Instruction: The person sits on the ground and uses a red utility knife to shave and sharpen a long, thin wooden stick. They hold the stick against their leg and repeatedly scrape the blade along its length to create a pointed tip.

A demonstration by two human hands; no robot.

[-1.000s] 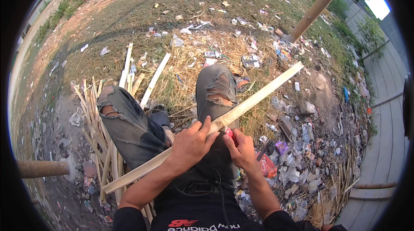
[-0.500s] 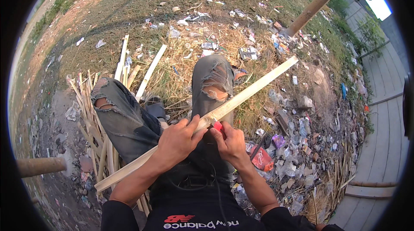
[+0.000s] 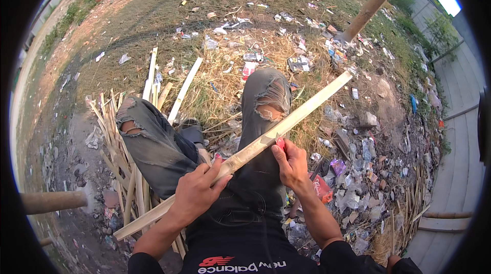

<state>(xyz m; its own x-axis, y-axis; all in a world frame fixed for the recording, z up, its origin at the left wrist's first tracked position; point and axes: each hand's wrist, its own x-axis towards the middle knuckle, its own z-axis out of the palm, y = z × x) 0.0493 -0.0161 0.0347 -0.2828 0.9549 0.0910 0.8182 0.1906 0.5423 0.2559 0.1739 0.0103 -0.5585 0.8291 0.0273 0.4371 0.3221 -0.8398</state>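
Observation:
A long, pale bamboo strip [image 3: 302, 113] lies slantwise across my lap, from beside my left forearm up past my right knee. My left hand [image 3: 197, 192] is closed around its lower half, thumb on the near edge. Farther up the strip, my right hand [image 3: 292, 164] grips a small knife with a red handle [image 3: 280, 143]. Its short blade appears to rest against the strip, and most of the handle is hidden by my fingers.
Several more bamboo strips [image 3: 185, 90] lean beside my left leg in a loose pile. Litter [image 3: 363, 161] and dry straw cover the ground at right and ahead. Wooden poles stand at the far right [image 3: 376, 4] and left [image 3: 53, 201]; a grey panel wall [image 3: 455, 136] runs along the right.
My right hand with the knife has moved rightward and away from my left hand along the strip. The left hand has shifted down and left. The whole view has shifted slightly.

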